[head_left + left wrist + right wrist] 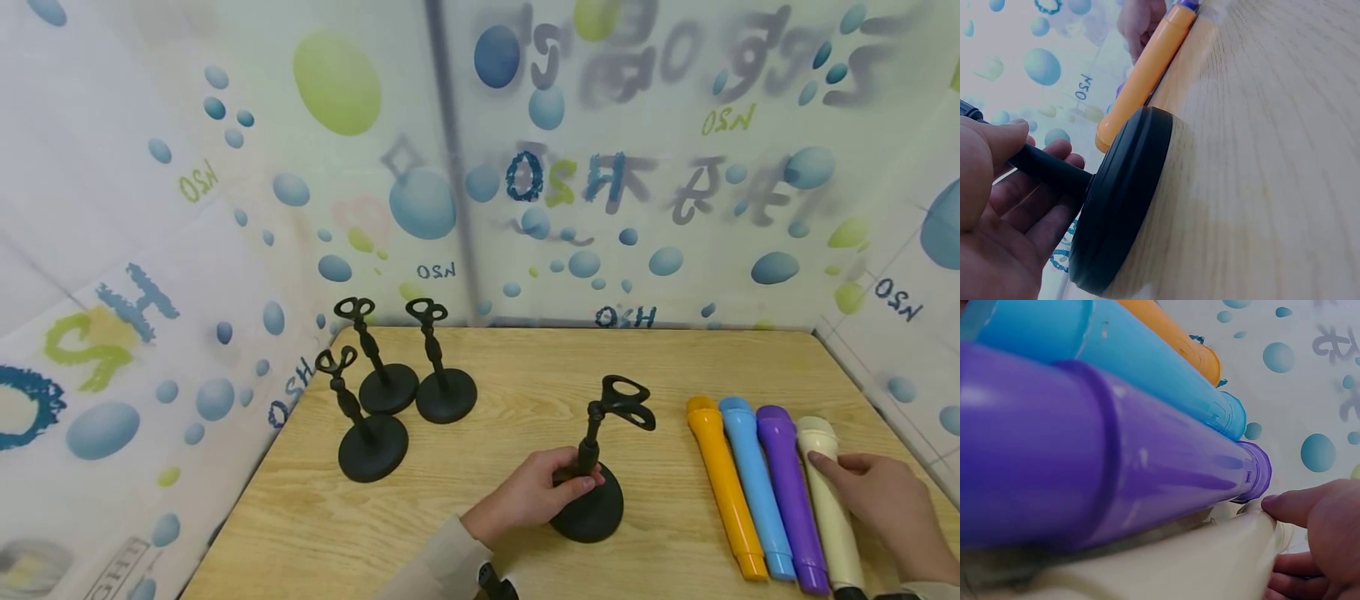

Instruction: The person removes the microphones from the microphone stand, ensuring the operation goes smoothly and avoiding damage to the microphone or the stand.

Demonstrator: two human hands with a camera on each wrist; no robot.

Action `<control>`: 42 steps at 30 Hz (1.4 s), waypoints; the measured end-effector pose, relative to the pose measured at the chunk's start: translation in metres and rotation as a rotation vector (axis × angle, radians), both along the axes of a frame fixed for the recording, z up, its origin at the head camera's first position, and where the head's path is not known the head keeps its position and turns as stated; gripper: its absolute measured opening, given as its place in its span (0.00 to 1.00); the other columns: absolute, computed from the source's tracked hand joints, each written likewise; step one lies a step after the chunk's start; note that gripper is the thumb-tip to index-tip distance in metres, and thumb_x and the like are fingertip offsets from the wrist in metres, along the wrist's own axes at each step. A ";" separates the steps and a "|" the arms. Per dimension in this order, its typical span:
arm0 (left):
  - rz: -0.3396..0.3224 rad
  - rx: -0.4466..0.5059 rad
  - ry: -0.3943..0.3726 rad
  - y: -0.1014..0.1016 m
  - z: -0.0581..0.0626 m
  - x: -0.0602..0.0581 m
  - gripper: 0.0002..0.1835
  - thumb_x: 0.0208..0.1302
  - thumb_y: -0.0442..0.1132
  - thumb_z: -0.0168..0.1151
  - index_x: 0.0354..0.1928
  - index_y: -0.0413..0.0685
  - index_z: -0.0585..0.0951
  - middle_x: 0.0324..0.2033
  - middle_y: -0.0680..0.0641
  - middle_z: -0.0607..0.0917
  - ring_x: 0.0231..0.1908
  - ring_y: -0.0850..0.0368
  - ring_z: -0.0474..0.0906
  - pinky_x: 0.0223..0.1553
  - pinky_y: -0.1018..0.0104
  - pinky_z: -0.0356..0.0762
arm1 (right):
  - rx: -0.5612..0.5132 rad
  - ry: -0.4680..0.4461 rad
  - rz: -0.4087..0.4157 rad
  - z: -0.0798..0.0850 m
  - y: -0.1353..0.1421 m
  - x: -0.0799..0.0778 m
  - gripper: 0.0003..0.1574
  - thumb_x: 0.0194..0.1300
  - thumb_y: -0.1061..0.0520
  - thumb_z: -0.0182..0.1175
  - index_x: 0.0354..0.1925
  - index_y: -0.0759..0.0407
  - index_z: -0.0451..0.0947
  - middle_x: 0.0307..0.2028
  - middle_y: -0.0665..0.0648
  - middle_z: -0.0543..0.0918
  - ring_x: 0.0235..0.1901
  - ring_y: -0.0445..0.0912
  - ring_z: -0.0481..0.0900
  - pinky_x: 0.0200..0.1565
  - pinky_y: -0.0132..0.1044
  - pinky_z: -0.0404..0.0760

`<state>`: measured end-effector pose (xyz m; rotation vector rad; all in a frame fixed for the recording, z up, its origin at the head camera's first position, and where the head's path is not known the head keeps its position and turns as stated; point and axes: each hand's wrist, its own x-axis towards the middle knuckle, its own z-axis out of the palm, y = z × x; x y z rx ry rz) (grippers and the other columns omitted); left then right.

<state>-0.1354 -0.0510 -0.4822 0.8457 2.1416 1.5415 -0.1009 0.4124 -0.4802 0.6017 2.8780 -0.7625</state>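
Observation:
My left hand [536, 492] grips the slim stem of a black desktop microphone stand [597, 510], just above its round base. The stand's two-ring clip is at the top and leans right. In the left wrist view, the thumb and fingers of my left hand [1010, 194] wrap the stem, with the base [1124, 200] at the wood. My right hand [885, 504] pinches the upper part of a cream toy microphone [831, 508], thumb on top and fingers along its right side. Beside it lie purple [793, 500], blue [756, 487] and orange [726, 487] toy microphones, side by side.
Three more black stands, a front one [372, 448], a back left one [388, 388] and a back right one [447, 396], stand upright at the table's left. A bubble-patterned curtain [637, 208] closes off the wooden table [540, 375] at the back and sides.

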 end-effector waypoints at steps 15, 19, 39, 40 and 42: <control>0.000 -0.014 -0.004 0.000 0.002 -0.001 0.13 0.82 0.40 0.61 0.58 0.43 0.86 0.55 0.49 0.92 0.58 0.67 0.86 0.62 0.73 0.80 | -0.012 0.038 -0.085 0.001 -0.006 0.008 0.48 0.84 0.34 0.49 0.65 0.81 0.72 0.63 0.86 0.74 0.57 0.80 0.74 0.54 0.68 0.78; -0.002 -0.011 -0.009 0.000 0.002 -0.001 0.12 0.82 0.40 0.61 0.58 0.44 0.86 0.55 0.49 0.92 0.58 0.67 0.86 0.62 0.73 0.80 | -0.030 0.125 -0.083 -0.002 -0.002 0.011 0.45 0.84 0.36 0.49 0.65 0.80 0.72 0.64 0.85 0.74 0.57 0.80 0.74 0.52 0.68 0.77; 0.013 -0.007 0.002 -0.001 0.002 0.000 0.10 0.82 0.41 0.62 0.56 0.48 0.87 0.55 0.49 0.92 0.56 0.67 0.87 0.60 0.74 0.81 | -0.068 0.339 -0.096 0.015 -0.029 0.014 0.37 0.82 0.40 0.57 0.67 0.71 0.77 0.61 0.77 0.83 0.36 0.24 0.69 0.33 0.27 0.67; 0.014 -0.006 0.007 -0.001 0.002 0.000 0.10 0.81 0.41 0.62 0.56 0.48 0.87 0.55 0.49 0.92 0.56 0.67 0.87 0.60 0.74 0.81 | -0.071 0.346 -0.083 0.016 -0.031 0.014 0.37 0.82 0.40 0.58 0.67 0.71 0.77 0.60 0.77 0.83 0.36 0.26 0.72 0.32 0.26 0.67; 0.017 -0.006 0.021 -0.001 0.002 -0.001 0.10 0.81 0.41 0.63 0.55 0.47 0.87 0.54 0.49 0.92 0.56 0.67 0.86 0.61 0.74 0.81 | -0.073 0.365 -0.053 0.018 -0.035 0.013 0.36 0.81 0.41 0.59 0.66 0.70 0.78 0.60 0.77 0.84 0.33 0.17 0.64 0.31 0.24 0.68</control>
